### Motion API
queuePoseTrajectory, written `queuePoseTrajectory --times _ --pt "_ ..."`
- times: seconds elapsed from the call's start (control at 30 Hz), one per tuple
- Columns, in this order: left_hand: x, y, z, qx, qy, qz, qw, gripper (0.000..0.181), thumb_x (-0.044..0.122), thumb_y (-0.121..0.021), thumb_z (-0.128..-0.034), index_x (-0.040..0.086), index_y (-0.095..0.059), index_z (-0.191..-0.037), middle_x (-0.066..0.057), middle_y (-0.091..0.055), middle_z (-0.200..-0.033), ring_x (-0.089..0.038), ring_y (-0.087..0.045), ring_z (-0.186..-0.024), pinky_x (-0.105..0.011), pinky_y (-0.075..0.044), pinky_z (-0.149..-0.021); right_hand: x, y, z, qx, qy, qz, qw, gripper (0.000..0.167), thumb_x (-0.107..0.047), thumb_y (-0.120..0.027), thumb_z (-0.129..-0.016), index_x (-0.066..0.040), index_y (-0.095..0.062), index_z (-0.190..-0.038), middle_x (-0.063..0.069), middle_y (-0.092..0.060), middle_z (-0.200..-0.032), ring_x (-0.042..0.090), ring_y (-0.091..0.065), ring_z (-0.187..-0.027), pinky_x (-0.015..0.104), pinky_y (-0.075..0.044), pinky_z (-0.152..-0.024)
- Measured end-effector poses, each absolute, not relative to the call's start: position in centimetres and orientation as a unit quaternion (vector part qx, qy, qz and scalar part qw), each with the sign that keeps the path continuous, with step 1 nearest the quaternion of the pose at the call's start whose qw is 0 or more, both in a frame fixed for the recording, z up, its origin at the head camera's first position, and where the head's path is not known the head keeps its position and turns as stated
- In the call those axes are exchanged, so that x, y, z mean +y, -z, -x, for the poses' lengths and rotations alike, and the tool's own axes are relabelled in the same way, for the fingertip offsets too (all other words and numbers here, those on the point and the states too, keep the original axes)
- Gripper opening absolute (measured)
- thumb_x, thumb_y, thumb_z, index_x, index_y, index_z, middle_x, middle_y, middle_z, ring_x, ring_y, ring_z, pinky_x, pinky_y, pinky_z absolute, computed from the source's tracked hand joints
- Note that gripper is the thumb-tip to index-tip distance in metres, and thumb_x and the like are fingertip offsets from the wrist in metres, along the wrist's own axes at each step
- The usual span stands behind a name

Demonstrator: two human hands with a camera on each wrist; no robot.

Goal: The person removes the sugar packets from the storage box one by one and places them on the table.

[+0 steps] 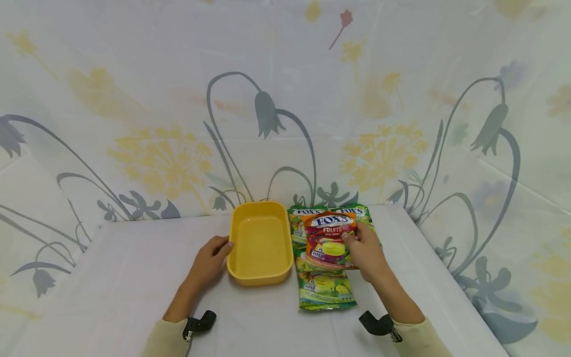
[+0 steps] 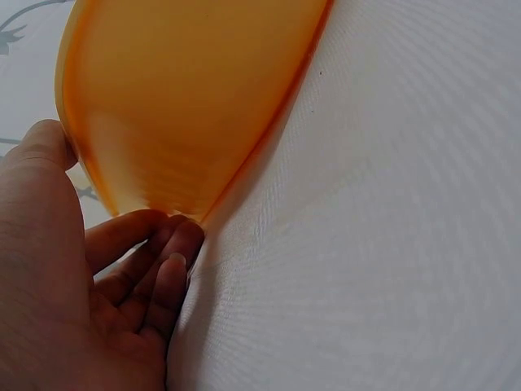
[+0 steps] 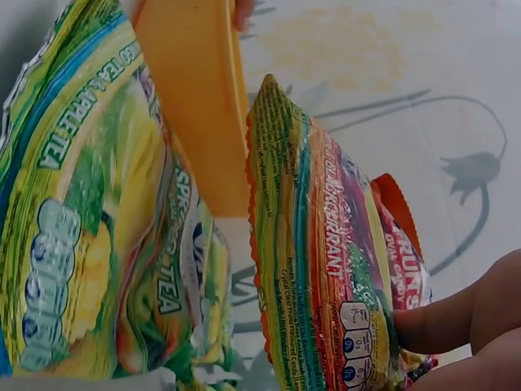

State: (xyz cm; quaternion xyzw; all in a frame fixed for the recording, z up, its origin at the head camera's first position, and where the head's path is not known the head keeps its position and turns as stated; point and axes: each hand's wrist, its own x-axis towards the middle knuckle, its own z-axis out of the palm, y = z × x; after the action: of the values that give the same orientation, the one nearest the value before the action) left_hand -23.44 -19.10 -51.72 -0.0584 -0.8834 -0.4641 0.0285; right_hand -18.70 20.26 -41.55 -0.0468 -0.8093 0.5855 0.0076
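My left hand [image 1: 207, 259] holds the left side of a shallow yellow plastic tub [image 1: 259, 243], thumb at the rim. In the left wrist view its other fingers [image 2: 181, 243] curl against the tub's outer wall, low by the table. With thumb and fingers, my right hand [image 1: 368, 253] pinches the right edge of a red and orange bag of Fox's Fruits candy [image 1: 329, 238]. That bag is upright above the green candy bags and partly covers them. The right wrist view shows the red bag [image 3: 330, 261] apart from a nearby green bag [image 3: 89, 220].
Green Fox's candy bags lie right of the tub: one at the front [image 1: 325, 293], one at back left [image 1: 298, 231], one at back right [image 1: 360, 212]. A white cloth [image 1: 134, 277] covers the table. Behind hangs a flower-printed curtain [image 1: 285, 163].
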Motion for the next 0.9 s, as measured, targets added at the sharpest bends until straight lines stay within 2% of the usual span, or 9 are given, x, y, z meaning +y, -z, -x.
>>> queuePoseTrajectory --times 0.2,0.57,0.73,0.9 --pt "-19.1 51.7 23.4 -0.880 0.470 0.057 0.028 0.048 0.038 -0.057 -0.1106 0.004 -0.064 -0.143 -0.011 -0.068 -0.129 -0.030 -0.061 -0.122 -0.052 -0.047 -0.112 22.6 41.6 19.0 -0.820 -0.569 0.057 -0.032 0.055 -0.016 -0.050 -0.112 0.012 -0.033 -0.156 0.033 -0.057 -0.141 0.038 -0.065 -0.118 0.044 -0.061 -0.095" --pt "-19.0 51.5 23.4 -0.880 0.471 0.055 0.023 0.049 0.038 -0.055 -0.1111 0.003 -0.063 -0.145 -0.011 -0.067 -0.129 -0.030 -0.061 -0.122 -0.052 -0.047 -0.113 26.9 41.5 19.7 -0.832 -0.542 0.063 -0.095 0.058 -0.013 -0.050 -0.109 0.020 -0.031 -0.153 0.035 -0.053 -0.140 0.026 -0.066 -0.105 0.032 -0.062 -0.083" --pt "-18.9 51.6 23.4 -0.879 0.474 0.053 0.020 0.050 0.039 -0.056 -0.1109 0.003 -0.062 -0.145 -0.012 -0.067 -0.129 -0.030 -0.061 -0.122 -0.052 -0.047 -0.113 28.3 41.6 19.7 -0.830 -0.539 0.069 -0.124 0.061 -0.013 -0.047 -0.110 0.021 -0.025 -0.155 0.036 -0.049 -0.143 0.028 -0.064 -0.109 0.034 -0.062 -0.084" --pt "-18.9 51.6 23.4 -0.878 0.475 0.051 0.019 0.050 0.039 -0.056 -0.1108 0.003 -0.062 -0.145 -0.012 -0.067 -0.130 -0.031 -0.061 -0.123 -0.053 -0.046 -0.114 29.3 42.1 19.6 -0.827 -0.540 0.078 -0.137 0.063 -0.013 -0.047 -0.110 0.021 -0.022 -0.156 0.036 -0.049 -0.143 0.026 -0.065 -0.106 0.034 -0.062 -0.083"
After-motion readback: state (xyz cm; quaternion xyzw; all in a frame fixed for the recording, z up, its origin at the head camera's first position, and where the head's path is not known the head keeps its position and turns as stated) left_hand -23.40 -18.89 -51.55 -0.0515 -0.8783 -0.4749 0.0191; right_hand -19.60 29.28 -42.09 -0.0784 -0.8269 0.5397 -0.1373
